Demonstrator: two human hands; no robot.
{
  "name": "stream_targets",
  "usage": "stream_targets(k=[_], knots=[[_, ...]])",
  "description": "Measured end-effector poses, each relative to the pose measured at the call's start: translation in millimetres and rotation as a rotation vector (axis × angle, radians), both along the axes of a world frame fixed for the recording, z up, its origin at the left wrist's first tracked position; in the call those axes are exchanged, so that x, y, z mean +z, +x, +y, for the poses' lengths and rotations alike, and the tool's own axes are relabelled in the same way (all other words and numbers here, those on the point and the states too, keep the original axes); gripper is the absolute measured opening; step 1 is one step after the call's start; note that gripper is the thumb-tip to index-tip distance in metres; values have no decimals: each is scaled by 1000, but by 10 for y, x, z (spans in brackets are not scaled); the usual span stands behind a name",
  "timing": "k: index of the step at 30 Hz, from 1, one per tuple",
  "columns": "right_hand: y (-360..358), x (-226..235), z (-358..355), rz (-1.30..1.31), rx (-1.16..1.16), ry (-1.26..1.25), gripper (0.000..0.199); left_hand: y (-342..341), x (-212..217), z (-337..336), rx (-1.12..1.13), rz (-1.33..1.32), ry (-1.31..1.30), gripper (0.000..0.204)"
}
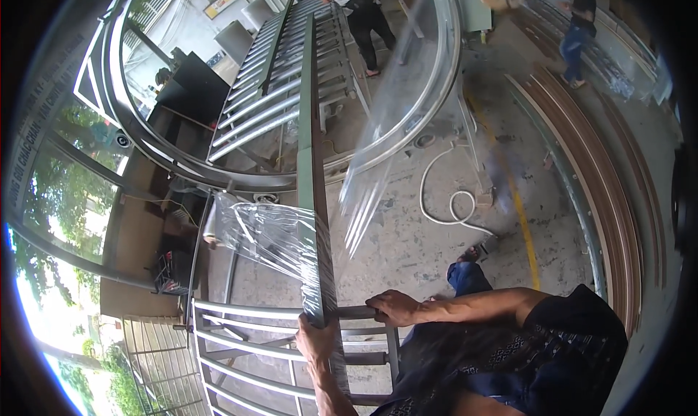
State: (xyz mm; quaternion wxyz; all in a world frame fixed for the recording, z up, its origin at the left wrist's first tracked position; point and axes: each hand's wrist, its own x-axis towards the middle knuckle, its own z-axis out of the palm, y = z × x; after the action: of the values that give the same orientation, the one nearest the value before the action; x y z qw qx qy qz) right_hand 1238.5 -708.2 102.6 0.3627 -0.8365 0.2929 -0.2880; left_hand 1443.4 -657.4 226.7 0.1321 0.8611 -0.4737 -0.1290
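A long green-and-brown profile [308, 176] runs lengthwise from the far rack to me. Its near stretch is wrapped in clear plastic film [269, 230], which spreads leftward to a film roll [211, 233]. My left hand [317, 340] is closed around the near part of the profile, above a silver metal roller rack [247, 310]. To its right, my right hand [395, 308] grips the end of a dark bar [356, 313] across that rack, its fingers curled over it. What lies under both palms is hidden.
A large metal ring [445, 74] encircles the profile, with another film sheet [396, 118] hanging at its right. Beyond stands a second roller rack [251, 125] beside a person [363, 23]. Another person [578, 30] stands far right. A white hose [429, 212] and long brown profiles [582, 147] lie on the floor.
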Motion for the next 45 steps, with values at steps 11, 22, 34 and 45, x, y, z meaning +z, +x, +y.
stream_targets(k=[11, 22, 34, 45], knots=[[2, -72, -52, 43, 48, 24, 26, -33, 12, -34, -3, 15, -44, 60], [34, 173, -149, 116, 72, 229, 37, -8, -18, 51, -4, -22, -72, 57], [344, 315, -343, 68, -26, 387, 51, -67, 30, 78, 5, -22, -85, 54], [723, 353, -488, -25, -180, 624, 86, -44, 37, 140, 4, -16, -69, 51]])
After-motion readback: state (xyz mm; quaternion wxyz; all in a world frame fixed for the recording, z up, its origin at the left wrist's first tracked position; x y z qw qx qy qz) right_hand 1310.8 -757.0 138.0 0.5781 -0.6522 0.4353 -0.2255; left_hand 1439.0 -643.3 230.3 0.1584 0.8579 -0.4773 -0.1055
